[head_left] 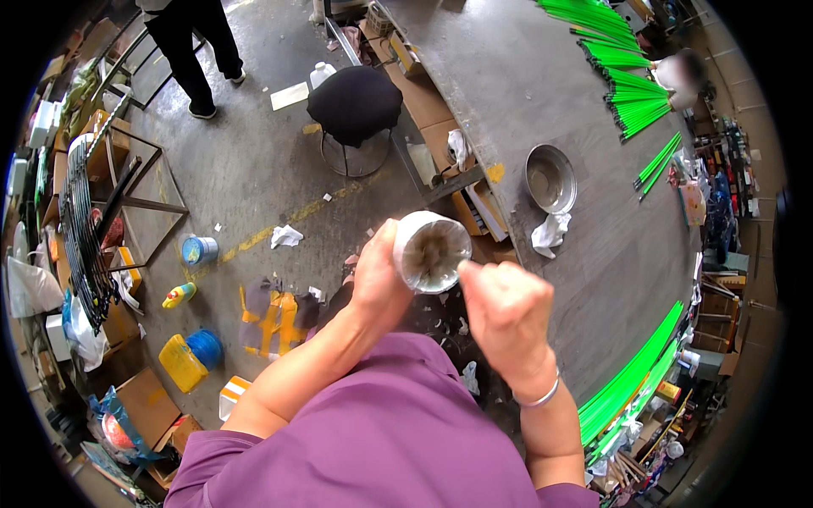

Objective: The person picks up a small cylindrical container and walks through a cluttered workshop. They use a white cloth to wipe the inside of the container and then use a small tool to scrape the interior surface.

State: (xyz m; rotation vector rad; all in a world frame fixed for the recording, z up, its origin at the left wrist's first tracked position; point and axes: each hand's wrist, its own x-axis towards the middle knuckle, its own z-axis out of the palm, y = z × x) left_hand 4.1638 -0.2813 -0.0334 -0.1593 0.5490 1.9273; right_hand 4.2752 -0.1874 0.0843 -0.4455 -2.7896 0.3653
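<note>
My left hand point(378, 269) is wrapped round the side of a white cylindrical container point(408, 230), held in front of my body. Its open mouth faces up, showing a shiny, film-like inner wall and brownish, cloudy contents. At the right of its rim is my right hand point(506, 309), curled closed, with the thumb side close to the edge. What its fingers pinch, if anything, I cannot make out. A round metal bowl point(550, 179) stands on the grey worktable point(508, 93), beside a crumpled white tissue point(550, 234).
Bundles of green rods point(631, 89) lie along the table's far right, with more green rods point(631, 372) nearer me. A black-covered stool point(354, 106) stands ahead. Floor items include a blue can point(200, 250) and yellow container point(182, 364). A person point(190, 51) stands far left.
</note>
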